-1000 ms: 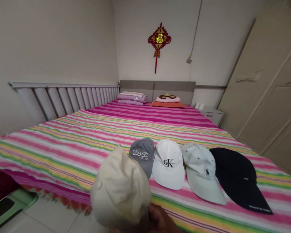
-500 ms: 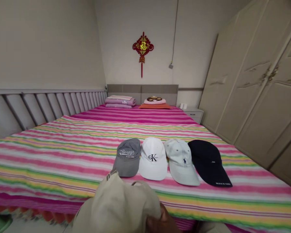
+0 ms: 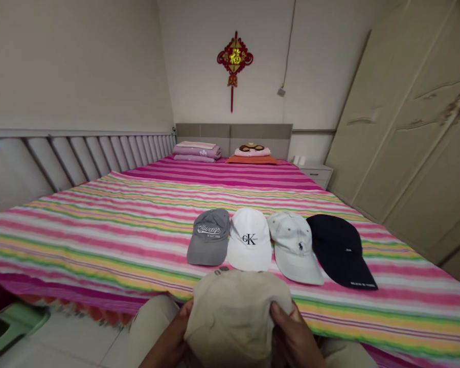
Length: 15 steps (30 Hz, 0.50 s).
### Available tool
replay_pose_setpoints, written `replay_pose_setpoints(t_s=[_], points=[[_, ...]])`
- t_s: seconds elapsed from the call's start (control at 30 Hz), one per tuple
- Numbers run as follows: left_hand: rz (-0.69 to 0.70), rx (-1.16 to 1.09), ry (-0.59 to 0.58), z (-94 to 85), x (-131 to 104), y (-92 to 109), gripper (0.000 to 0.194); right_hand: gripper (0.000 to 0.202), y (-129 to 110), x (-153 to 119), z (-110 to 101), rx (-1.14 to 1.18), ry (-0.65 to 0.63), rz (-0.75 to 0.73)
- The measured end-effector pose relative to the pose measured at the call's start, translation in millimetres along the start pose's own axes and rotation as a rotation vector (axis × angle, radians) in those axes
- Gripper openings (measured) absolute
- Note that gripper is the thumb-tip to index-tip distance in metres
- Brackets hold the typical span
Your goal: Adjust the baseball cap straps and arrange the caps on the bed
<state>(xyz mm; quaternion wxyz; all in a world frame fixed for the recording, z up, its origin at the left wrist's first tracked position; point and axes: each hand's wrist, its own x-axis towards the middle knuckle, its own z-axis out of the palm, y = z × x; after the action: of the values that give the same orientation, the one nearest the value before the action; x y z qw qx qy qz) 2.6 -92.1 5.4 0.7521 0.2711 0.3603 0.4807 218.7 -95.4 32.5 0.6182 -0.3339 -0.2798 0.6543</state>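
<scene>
A beige baseball cap (image 3: pixel 233 312) is held up between my two hands at the near edge of the bed. My left hand (image 3: pixel 176 332) grips its left side, the fingers partly hidden behind the cloth. On the other side my right hand (image 3: pixel 295 332) pinches the fabric, thumb on the outside. Beyond it, side by side on the bed, lie a grey cap (image 3: pixel 209 248), a white cap (image 3: pixel 249 255), a pale mint cap (image 3: pixel 297 263) with a small dark emblem, and a black cap (image 3: pixel 341 255).
The caps lie on a striped bedspread (image 3: pixel 99 225). Folded purple bedding (image 3: pixel 197 152) and an orange pillow (image 3: pixel 253 160) are by the headboard (image 3: pixel 260 134). A metal rail (image 3: pixel 99 153) runs along the left, a wardrobe (image 3: pixel 391 153) stands right, and a green stool (image 3: pixel 19 327) is low at left.
The beige cap has turned and shifted right. My left hand, hidden before, now shows on its left side. The view has tilted down and swung slightly left; the four lying caps stay in place.
</scene>
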Motion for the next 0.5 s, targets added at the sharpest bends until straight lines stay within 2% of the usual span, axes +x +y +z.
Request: replay_pose_setpoints(t_s=[0.07, 0.13, 0.27, 0.33, 0.5], points=[[0.042, -0.02, -0.076, -1.7, 26, 10, 0.027, 0.05, -6, 1, -6, -0.006, 0.035, -0.002], [0.06, -0.098, -0.173, -1.6, 38, 17, 0.027, 0.046, -9, 1, -10, 0.01, 0.081, -0.021], [0.078, -0.126, -0.355, 7.8, 34, 19, 0.037, 0.042, -11, -7, -9, 0.053, 0.155, -0.055], [0.074, -0.119, -0.404, 14.7, 30, 19, 0.039, 0.042, -10, -11, -10, 0.053, 0.152, -0.048], [0.129, -0.22, -0.418, 29.9, 29, 27, 0.016, 0.045, -15, -12, -24, 0.02, -0.002, 0.033]])
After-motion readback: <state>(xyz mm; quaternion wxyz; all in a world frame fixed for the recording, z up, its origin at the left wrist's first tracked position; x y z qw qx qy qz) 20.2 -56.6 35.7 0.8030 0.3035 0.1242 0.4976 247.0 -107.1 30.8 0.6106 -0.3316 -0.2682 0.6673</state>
